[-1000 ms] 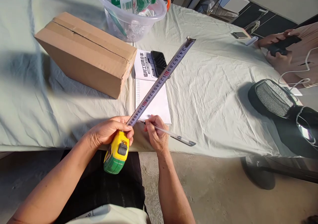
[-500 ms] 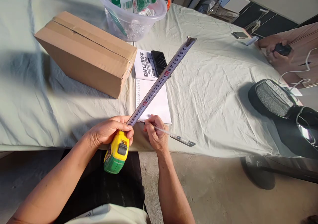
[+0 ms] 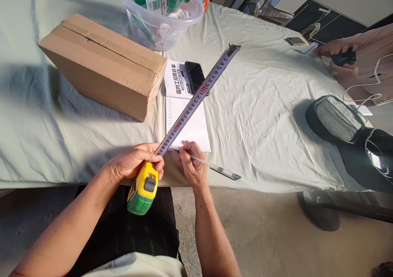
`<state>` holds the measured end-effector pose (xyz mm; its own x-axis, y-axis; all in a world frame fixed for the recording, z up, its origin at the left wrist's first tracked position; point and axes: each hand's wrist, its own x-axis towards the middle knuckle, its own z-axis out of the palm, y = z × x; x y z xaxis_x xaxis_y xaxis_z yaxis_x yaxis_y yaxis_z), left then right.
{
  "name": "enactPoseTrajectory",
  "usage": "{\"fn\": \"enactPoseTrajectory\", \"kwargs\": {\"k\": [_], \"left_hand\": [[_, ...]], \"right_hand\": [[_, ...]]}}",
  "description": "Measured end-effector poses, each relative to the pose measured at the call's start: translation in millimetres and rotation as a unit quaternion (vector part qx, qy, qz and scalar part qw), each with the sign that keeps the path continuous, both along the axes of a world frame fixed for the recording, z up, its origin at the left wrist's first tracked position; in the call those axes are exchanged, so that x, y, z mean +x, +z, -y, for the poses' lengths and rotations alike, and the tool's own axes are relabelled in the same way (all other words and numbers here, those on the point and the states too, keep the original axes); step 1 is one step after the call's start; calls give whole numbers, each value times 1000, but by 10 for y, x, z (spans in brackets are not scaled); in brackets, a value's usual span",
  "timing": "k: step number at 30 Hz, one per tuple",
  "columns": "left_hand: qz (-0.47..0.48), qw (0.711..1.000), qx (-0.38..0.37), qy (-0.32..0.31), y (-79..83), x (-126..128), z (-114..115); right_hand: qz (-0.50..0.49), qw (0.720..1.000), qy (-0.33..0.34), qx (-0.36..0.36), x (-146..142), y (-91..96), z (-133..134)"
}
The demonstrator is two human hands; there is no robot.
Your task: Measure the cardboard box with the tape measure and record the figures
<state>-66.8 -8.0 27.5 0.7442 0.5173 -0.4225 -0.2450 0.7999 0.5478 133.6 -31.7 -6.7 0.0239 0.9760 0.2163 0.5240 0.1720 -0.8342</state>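
A yellow and green tape measure (image 3: pixel 143 189) is gripped in my left hand (image 3: pixel 138 160), whose thumb presses on the blade close to the case. The blade (image 3: pixel 196 97) sticks out, slanting up and to the right above an open notebook (image 3: pixel 188 123). Between the fingers of my right hand (image 3: pixel 193 162) is a clear pen (image 3: pixel 219 168), its tip at the lower edge of the page. Whether the tip touches paper is hard to see. A black phone (image 3: pixel 195 76) lies on the upper page, which carries large printed characters. The closed cardboard box (image 3: pixel 104 68) stands left of the notebook.
Behind the box is a clear plastic basin (image 3: pixel 162 23) holding bottles, with an orange tape roll (image 3: pixel 204 1) beside it. On the right, another person's hands (image 3: pixel 344 60) hold a dark object. A black mesh-topped object (image 3: pixel 337 119) with white cables sits at the table's right.
The whole view has shifted very slightly. Both hands keep their grips on the tape measure and pen, and the other person's hands have turned the dark object a little.
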Motion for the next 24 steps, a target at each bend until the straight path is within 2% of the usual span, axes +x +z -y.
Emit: {"fn": "enactPoseTrajectory", "kwargs": {"k": [14, 18, 21, 24], "left_hand": [[1, 1000, 3, 0, 7, -7, 2], [1, 1000, 1, -3, -1, -11, 3], [3, 1000, 9, 2, -7, -9, 13], [8, 1000, 15, 14, -6, -9, 24]], "right_hand": [[-8, 1000, 5, 4, 2, 17, 0], [-70, 997, 17, -1, 1, 36, 14], [-179, 981, -62, 31, 0, 39, 17], [-270, 947, -158, 67, 19, 31, 3]]}}
